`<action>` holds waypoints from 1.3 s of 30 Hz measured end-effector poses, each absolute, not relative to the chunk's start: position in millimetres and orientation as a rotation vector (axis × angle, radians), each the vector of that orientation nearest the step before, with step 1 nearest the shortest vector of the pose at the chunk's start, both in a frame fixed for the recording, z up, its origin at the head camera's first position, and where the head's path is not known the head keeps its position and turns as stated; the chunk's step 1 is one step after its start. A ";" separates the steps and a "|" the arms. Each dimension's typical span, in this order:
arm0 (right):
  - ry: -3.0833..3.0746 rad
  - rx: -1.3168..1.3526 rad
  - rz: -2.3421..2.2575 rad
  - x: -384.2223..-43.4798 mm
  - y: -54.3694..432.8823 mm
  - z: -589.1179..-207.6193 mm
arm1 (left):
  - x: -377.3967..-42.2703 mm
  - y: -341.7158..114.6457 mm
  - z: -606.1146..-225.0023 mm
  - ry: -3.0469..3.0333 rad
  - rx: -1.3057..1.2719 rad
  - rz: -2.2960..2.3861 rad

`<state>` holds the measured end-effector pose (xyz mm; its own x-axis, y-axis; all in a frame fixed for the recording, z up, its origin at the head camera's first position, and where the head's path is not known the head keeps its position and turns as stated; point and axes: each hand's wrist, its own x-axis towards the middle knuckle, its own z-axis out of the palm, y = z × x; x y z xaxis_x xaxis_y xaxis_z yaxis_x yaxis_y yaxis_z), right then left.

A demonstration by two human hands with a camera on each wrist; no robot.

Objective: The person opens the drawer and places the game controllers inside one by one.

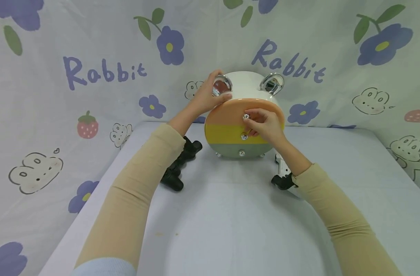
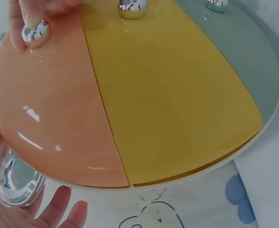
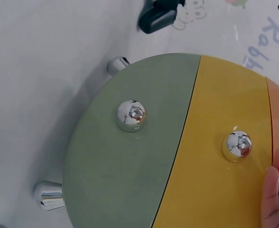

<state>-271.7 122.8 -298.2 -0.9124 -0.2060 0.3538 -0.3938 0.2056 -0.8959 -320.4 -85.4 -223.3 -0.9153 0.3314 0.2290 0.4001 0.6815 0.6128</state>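
Observation:
A small rounded cabinet (image 1: 246, 85) with a white top and two chrome ear-shaped loops stands at the back of the table. Its front has three drawers: orange (image 1: 227, 113), yellow (image 1: 218, 133) and green (image 1: 227, 150), each with a round chrome knob. My left hand (image 1: 208, 94) holds the cabinet's upper left side around the chrome ear (image 2: 18, 178), thumb near the front edge. Thumb and fingers of my right hand (image 1: 265, 124) pinch the orange drawer's knob (image 2: 36, 34). In the right wrist view the green drawer's knob (image 3: 131, 115) and yellow drawer's knob (image 3: 237, 145) are untouched.
A black object with stubby rounded ends (image 1: 173, 180) lies left of the cabinet, beside my left forearm. Partly under my right forearm is a white and black object (image 1: 283, 180). A patterned cloth (image 1: 109, 30) hangs behind the white-covered table (image 1: 230, 222).

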 end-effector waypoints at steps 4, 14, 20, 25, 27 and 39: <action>-2.299 0.598 1.832 -273.2 123.3 -299.0 | -320.4 -85.7 -223.4 -2.791 -0.606 -1.044; -2.272 0.611 1.889 -271.8 123.7 -296.7 | -323.8 -86.0 -223.9 -2.767 -0.615 -1.105; -2.294 0.593 1.875 -258.5 120.4 -284.1 | -324.8 -84.2 -224.1 -2.756 -0.625 -1.105; -2.280 0.606 1.888 -267.5 124.1 -295.3 | -321.8 -82.7 -224.6 -2.753 -0.569 -1.131; -2.281 0.616 1.884 -271.9 125.8 -300.7 | -321.4 -82.7 -225.1 -2.754 -0.533 -1.117; -2.207 0.540 1.899 -259.8 137.4 -312.7 | -323.4 -82.7 -227.0 -2.756 -0.502 -1.099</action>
